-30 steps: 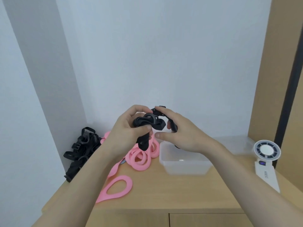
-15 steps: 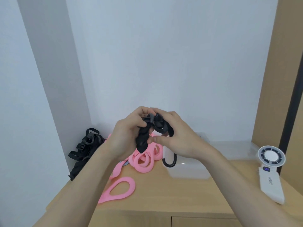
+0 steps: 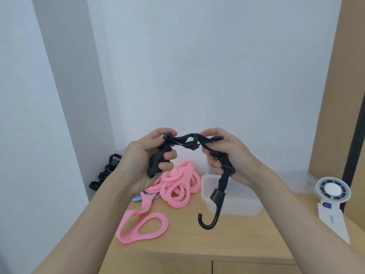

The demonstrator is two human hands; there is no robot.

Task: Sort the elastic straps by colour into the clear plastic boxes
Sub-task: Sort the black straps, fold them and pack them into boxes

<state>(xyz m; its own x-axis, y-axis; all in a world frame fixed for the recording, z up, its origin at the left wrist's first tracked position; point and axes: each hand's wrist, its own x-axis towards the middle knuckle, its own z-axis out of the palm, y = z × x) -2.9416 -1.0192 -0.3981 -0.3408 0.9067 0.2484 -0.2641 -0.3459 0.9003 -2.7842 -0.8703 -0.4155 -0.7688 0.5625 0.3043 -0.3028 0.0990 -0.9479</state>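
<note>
While it is held up above the tabletop [image 3: 243,240], the black elastic strap [image 3: 182,142] is spread between two hands set apart. A bunched, folded part of it is gripped in the curled fingers of the left hand [image 3: 142,165]. The other end is clamped in the right hand [image 3: 235,157]. Between them a flat, twisted length of webbing is drawn in a shallow arc. From the right hand a tail hangs down, ending in a ribbed sleeve and a curved black hook [image 3: 208,221], seen in front of the near left corner of the clear plastic box [image 3: 241,208]. A heap of pink straps [image 3: 177,186] is seen left of the box, with one looped pink strap [image 3: 144,224] lying nearer. Black straps [image 3: 106,173] are piled in the far left corner. A white handheld fan [image 3: 332,196] lies at the right.
</note>
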